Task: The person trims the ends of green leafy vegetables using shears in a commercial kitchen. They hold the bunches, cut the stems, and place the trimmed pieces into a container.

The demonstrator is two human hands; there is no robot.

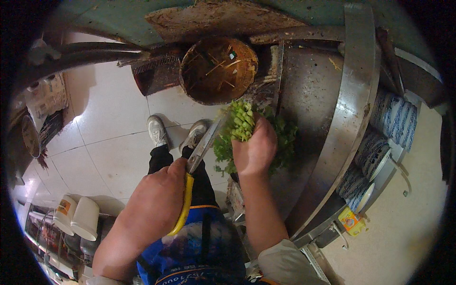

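Observation:
My left hand (151,202) is closed round the yellow handles of a pair of scissors (203,151). The metal blades point up and to the right, with their tips right beside the cut-looking stem ends of a bunch of leafy greens (241,121). My right hand (259,147) grips this bunch, its pale green stems facing the blades. Dark leaves hang behind and below that hand, partly hidden by it. Just beyond the stems stands a round brown bin (217,71) with thin sticks and small scraps inside.
A brown dustpan (156,76) with a toothed edge lies left of the bin. To the right runs a metal counter edge (349,90); past it are stacked blue-patterned dishes (373,152) and a yellow bottle (351,222). White containers (85,218) stand at lower left on the tiled floor (114,152).

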